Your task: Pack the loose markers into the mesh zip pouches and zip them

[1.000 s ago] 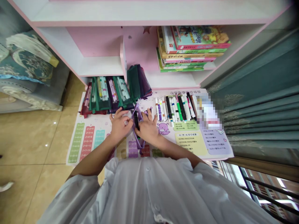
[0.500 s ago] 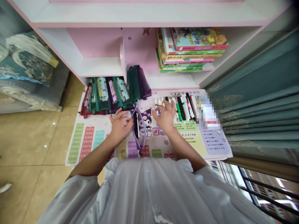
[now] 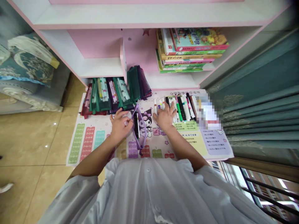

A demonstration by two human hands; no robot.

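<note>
My left hand (image 3: 119, 125) is curled beside an open purple mesh pencil pouch (image 3: 141, 130), its fingertips at the pouch's left edge. A black marker (image 3: 136, 125) lies inside the pouch. My right hand (image 3: 165, 117) rests flat with spread fingers on the lower ends of a row of several markers (image 3: 183, 107). Both hands lie on a printed multiplication-table mat (image 3: 102, 126). Behind the left hand, several green and maroon mesh pouches (image 3: 100, 95) filled with markers lie in a row.
A white and pink shelf unit (image 3: 93, 67) stands beyond the mat and holds a stack of books (image 3: 189, 46). A dark green pouch (image 3: 133, 84) leans against its divider. A teal curtain (image 3: 261, 124) hangs at right; tiled floor (image 3: 30, 140) lies at left.
My right hand has moved from the pouch up and right onto the markers, and the pouch now lies more fully in view. My left hand has stayed in place.
</note>
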